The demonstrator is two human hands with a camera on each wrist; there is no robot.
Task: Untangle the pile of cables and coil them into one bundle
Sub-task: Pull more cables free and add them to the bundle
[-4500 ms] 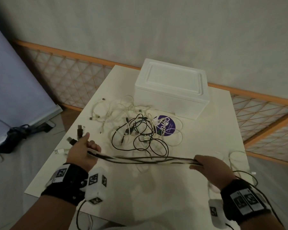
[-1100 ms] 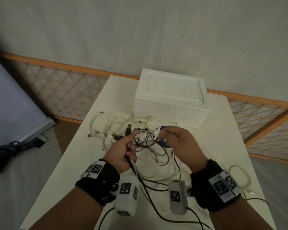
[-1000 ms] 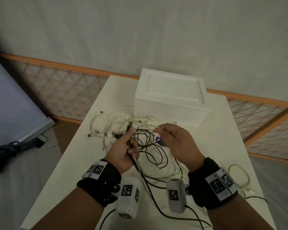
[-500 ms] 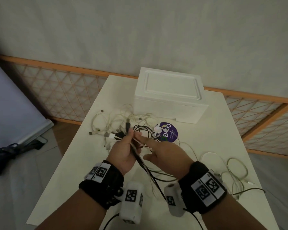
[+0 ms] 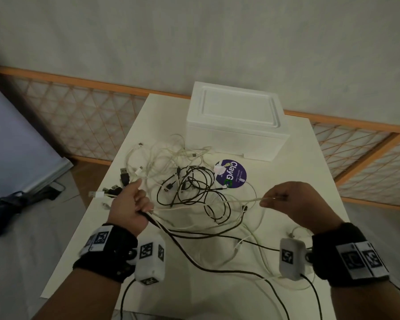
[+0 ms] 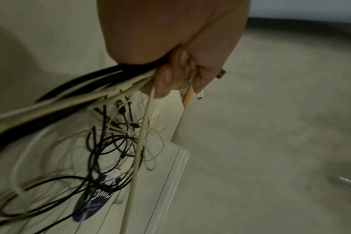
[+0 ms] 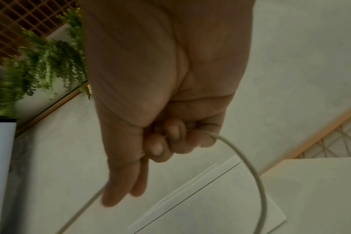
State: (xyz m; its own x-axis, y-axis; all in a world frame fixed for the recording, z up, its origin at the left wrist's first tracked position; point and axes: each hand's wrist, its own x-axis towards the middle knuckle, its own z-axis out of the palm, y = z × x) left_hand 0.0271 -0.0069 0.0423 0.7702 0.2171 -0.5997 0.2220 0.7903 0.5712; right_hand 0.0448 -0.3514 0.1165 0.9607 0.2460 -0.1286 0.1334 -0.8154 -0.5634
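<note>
The white tabletop [image 5: 286, 181] carries everything. At its far side sits a big white foam box [image 5: 236, 121] with its lid on. Near the box lies a round purple sticker [image 5: 233, 175].

The pile of cables [image 5: 189, 181] lies in the middle of the tabletop, just near of the box, with white loops on the left and far side and black loops in the middle. Some of the loops lie over the edge of the sticker. More white and black cables trail toward the near edge of the tabletop, between the two wrists.

The left hand [image 5: 131, 210] is over the near left part of the tabletop, just left of the pile. Its grip is clenched around a bunch of black and white cables [image 6: 86, 88]. Their plug ends [image 5: 116, 189] stick out on the far left side of the hand, and the long parts run from the hand to the near right.

The right hand [image 5: 293, 205] is on the right, well apart from the left hand. It pinches one thin white cable [image 5: 240, 202] with thumb and fingers curled on it. This cable runs left across the pile to the left hand.
</note>
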